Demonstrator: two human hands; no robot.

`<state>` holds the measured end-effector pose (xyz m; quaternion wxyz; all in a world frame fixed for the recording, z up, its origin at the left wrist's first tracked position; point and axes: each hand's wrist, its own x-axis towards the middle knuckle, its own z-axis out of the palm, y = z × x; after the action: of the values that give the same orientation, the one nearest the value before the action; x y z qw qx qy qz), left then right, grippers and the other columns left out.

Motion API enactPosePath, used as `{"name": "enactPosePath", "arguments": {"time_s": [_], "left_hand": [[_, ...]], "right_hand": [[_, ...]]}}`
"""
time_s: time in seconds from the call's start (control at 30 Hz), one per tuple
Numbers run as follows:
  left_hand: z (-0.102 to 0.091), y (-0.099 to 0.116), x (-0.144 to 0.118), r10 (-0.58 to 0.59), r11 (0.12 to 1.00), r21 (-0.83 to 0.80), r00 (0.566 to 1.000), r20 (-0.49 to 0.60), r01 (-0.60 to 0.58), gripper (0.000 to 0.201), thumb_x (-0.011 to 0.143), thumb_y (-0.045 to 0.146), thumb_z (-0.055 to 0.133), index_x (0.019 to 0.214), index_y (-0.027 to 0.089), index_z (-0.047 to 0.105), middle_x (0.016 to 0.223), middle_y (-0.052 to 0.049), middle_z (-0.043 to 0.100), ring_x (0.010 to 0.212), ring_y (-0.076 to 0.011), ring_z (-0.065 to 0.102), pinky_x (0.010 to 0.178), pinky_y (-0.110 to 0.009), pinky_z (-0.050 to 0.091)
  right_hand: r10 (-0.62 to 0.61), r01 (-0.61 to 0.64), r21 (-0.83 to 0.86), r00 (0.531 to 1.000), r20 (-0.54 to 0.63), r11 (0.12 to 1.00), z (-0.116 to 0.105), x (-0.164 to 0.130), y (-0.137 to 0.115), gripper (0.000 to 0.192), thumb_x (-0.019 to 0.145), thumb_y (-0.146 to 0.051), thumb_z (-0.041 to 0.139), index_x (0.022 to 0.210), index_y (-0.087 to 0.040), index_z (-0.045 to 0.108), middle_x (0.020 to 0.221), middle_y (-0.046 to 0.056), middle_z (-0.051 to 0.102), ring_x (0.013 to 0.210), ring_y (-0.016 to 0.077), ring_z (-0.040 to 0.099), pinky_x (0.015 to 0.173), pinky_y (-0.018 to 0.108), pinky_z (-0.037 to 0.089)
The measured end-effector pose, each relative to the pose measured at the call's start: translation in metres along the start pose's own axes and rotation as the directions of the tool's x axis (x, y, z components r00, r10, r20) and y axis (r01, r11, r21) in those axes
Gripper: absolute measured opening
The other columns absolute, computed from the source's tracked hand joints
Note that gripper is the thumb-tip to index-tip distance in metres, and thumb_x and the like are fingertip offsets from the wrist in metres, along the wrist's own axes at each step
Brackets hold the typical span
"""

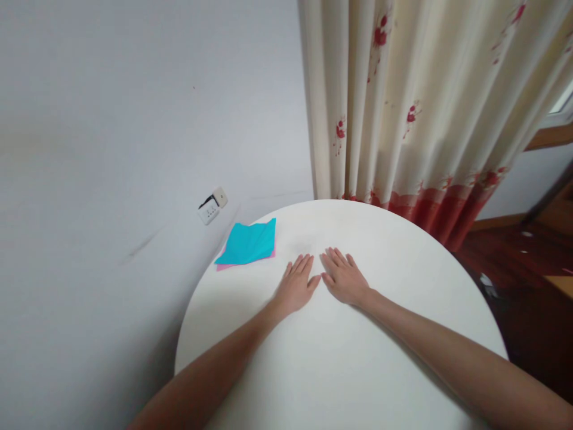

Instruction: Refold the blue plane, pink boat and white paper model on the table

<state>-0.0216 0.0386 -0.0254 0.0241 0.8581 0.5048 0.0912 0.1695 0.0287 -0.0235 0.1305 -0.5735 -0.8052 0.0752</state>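
Both hands — left hand (296, 286), right hand (344, 278) — are laid flat, fingers spread, holding nothing, on the round table (403, 286); the blue paper (249, 242), at ten o'clock, is judged light, floppy — best pinched at an edge.

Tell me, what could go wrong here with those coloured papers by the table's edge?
The blue paper and the pink sheet under it lie at the rim of the white table, so a nudge might slide them off. Both the left hand and right hand rest flat, apart from them; a sideways sweep could crease them.
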Motion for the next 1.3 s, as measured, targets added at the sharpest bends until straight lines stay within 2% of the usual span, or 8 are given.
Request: {"name": "enactPosePath", "arguments": {"time_s": [0.13, 0.43, 0.77, 0.9, 1.0, 1.13, 1.23, 1.3], "left_hand": [[0.000, -0.007, 0.003, 0.022, 1.000, -0.015, 1.000, -0.009, -0.022, 0.059, 0.102, 0.045, 0.029, 0.153, 0.015, 0.031, 0.161, -0.010, 0.029, 0.151, -0.0256, 0.022, 0.122, -0.049, 0.020], [0.001, -0.013, 0.005, 0.051, 0.996, -0.069, 0.998, -0.021, -0.053, 0.053, 0.101, 0.042, 0.035, 0.151, 0.022, 0.038, 0.160, -0.008, 0.031, 0.150, -0.0269, 0.024, 0.121, -0.051, 0.021], [-0.004, -0.015, -0.001, 0.092, 0.990, -0.109, 0.996, 0.013, -0.090, 0.051, 0.101, 0.038, 0.039, 0.149, 0.022, 0.041, 0.160, -0.007, 0.032, 0.149, -0.0255, 0.026, 0.121, -0.049, 0.023], [-0.008, -0.017, -0.005, 0.105, 0.980, -0.172, 0.994, 0.000, -0.104, 0.047, 0.098, 0.034, 0.046, 0.142, 0.021, 0.050, 0.155, -0.007, 0.042, 0.146, -0.0249, 0.033, 0.121, -0.048, 0.025], [-0.014, -0.021, -0.004, 0.112, 0.964, -0.239, 0.993, -0.041, -0.119, 0.043, 0.094, 0.030, 0.052, 0.136, 0.020, 0.057, 0.144, -0.007, 0.055, 0.138, -0.0218, 0.046, 0.118, -0.040, 0.033], [-0.029, -0.043, 0.002, 0.043, 0.970, -0.228, 0.985, -0.164, -0.080, 0.038, 0.091, 0.027, 0.056, 0.128, 0.021, 0.063, 0.133, -0.006, 0.064, 0.126, -0.0205, 0.057, 0.114, -0.038, 0.040], [-0.041, -0.077, 0.006, -0.108, 0.989, -0.125, 0.958, -0.267, 0.077, 0.042, 0.088, 0.029, 0.061, 0.129, 0.021, 0.062, 0.134, -0.006, 0.063, 0.129, -0.0232, 0.054, 0.115, -0.040, 0.038], [-0.048, -0.105, 0.006, -0.178, 0.984, -0.060, 0.945, -0.273, 0.168, 0.048, 0.086, 0.030, 0.065, 0.132, 0.017, 0.060, 0.138, -0.009, 0.060, 0.131, -0.0257, 0.052, 0.115, -0.041, 0.038]], "right_hand": [[-0.029, 0.029, -0.006, 0.999, 0.033, 1.000, -0.001, 0.001, 0.004, 0.060, 0.101, -0.041, 0.029, 0.154, -0.014, 0.031, 0.164, 0.014, 0.018, 0.152, 0.0278, 0.012, 0.120, 0.053, 0.010], [-0.048, 0.050, -0.033, 0.998, 0.048, 0.998, -0.001, 0.006, 0.006, 0.059, 0.101, -0.040, 0.029, 0.153, -0.014, 0.033, 0.163, 0.015, 0.021, 0.151, 0.0290, 0.016, 0.119, 0.054, 0.012], [-0.067, 0.068, -0.020, 0.997, 0.022, 0.997, 0.003, 0.003, 0.009, 0.056, 0.101, -0.039, 0.031, 0.151, -0.014, 0.037, 0.161, 0.016, 0.027, 0.150, 0.0297, 0.021, 0.118, 0.054, 0.015], [-0.077, 0.077, -0.022, 0.997, 0.023, 0.997, 0.002, -0.001, 0.010, 0.055, 0.101, -0.038, 0.031, 0.150, -0.014, 0.039, 0.161, 0.016, 0.028, 0.149, 0.0296, 0.022, 0.118, 0.054, 0.016], [-0.082, 0.082, -0.025, 0.996, 0.032, 0.996, 0.000, -0.004, 0.010, 0.055, 0.100, -0.037, 0.031, 0.149, -0.014, 0.039, 0.161, 0.016, 0.029, 0.149, 0.0297, 0.023, 0.118, 0.053, 0.018], [-0.101, 0.102, -0.031, 0.994, 0.032, 0.994, -0.003, -0.007, 0.011, 0.053, 0.100, -0.037, 0.032, 0.148, -0.015, 0.041, 0.160, 0.015, 0.031, 0.149, 0.0285, 0.024, 0.118, 0.051, 0.019], [-0.100, 0.101, -0.027, 0.994, 0.050, 0.994, -0.004, -0.007, 0.011, 0.053, 0.100, -0.037, 0.033, 0.148, -0.016, 0.041, 0.161, 0.014, 0.030, 0.149, 0.0280, 0.023, 0.119, 0.050, 0.019], [-0.098, 0.100, -0.024, 0.994, 0.051, 0.995, -0.004, -0.007, 0.011, 0.053, 0.100, -0.037, 0.033, 0.148, -0.016, 0.041, 0.161, 0.014, 0.030, 0.149, 0.0280, 0.023, 0.119, 0.050, 0.020]]}}
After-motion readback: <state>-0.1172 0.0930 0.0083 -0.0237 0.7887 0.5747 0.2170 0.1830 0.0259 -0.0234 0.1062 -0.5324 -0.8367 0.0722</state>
